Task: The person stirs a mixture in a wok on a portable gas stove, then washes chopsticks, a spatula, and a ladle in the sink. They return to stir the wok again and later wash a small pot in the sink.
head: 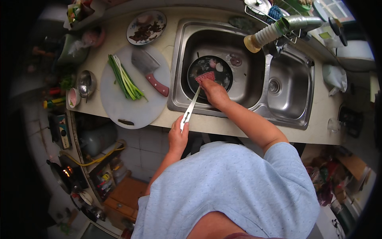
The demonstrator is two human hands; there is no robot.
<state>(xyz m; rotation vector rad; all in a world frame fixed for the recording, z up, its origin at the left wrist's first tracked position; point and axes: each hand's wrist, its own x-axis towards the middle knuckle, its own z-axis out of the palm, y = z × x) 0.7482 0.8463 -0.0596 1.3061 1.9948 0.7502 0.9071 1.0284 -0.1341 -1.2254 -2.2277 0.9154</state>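
Observation:
My left hand (178,137) grips the slotted handle of a metal cooking utensil (191,107) at the counter's front edge. The utensil slants up over the sink rim, and its far end is hidden by my other hand. My right hand (215,93) holds a red textured cloth or scrubbing pad (206,77) around that far end. Both are above a dark round bowl (195,66) of water in the large sink basin (249,80). Pale and pinkish pieces, perhaps shallot or garlic, lie in the bowl.
Left of the sink, a white cutting board (119,110) bears spring onions (126,80) and a cleaver (149,67). Behind it stands a plate (132,22) with dark pieces. A faucet with a ribbed hose (265,35) overhangs the basin. A flame (68,171) shows far left.

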